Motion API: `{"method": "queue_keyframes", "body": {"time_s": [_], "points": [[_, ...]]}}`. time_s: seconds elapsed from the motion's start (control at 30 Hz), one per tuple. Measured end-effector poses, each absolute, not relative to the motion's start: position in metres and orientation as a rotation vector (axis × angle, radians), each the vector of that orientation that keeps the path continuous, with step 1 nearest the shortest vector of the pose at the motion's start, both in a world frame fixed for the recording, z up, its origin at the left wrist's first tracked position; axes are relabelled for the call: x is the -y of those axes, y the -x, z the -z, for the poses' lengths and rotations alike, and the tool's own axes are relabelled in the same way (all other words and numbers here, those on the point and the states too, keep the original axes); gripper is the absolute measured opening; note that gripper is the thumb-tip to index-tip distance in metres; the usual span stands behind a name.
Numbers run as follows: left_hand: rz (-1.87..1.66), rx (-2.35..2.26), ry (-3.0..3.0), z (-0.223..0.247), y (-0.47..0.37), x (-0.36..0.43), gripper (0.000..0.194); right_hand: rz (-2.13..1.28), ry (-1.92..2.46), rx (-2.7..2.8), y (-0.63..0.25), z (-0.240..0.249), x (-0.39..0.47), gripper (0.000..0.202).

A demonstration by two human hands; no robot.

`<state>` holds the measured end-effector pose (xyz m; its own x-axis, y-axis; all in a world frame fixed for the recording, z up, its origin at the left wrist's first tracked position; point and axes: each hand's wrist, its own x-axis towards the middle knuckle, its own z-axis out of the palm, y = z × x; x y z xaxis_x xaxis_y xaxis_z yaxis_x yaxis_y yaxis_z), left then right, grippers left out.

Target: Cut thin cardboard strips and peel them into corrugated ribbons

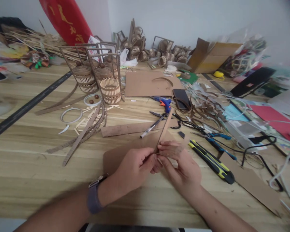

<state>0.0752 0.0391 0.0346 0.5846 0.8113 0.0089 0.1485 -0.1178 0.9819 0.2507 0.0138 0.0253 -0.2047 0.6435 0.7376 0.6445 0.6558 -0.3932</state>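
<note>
A narrow cardboard strip (164, 128) rises at a slant from between my fingertips, its upper end pointing away from me. My left hand (136, 164) pinches its lower end between thumb and fingers. My right hand (181, 162) closes on the same strip from the other side, fingertips meeting those of the left. Where the fingers overlap, the lower end of the strip is partly hidden. Beneath both hands lies a brown cardboard sheet (113, 158). Just beyond it are a flat cardboard piece (123, 128) and a pen (151, 127).
A yellow and black utility knife (211, 161) lies right of my hands, near blue-handled pliers (216, 145). Farther off are a blue glue gun (162, 103), a phone (181, 98) and scissors (159, 114). Small slatted baskets (110, 90) stand back left. Cardboard strips (83, 135) and sticks lie left.
</note>
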Motion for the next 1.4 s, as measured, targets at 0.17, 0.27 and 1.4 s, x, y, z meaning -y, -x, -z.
{"method": "queue_keyframes", "body": {"time_s": [0.17,0.27,1.4], "points": [[-0.688,-0.809,-1.606,-0.0348,-0.0745,-0.0390,0.028,-0.188,1.079,1.737,-0.2492,-0.0179,-0.0090,0.012],[-0.679,-0.797,-1.603,-0.0348,-0.0743,-0.0410,0.029,-0.255,1.112,1.696,-0.2497,-0.0149,-0.0079,0.010],[-0.619,-0.764,-1.473,-0.0346,-0.0764,-0.0428,0.035,-0.289,1.101,1.741,-0.2472,-0.0164,-0.0032,0.012]]}}
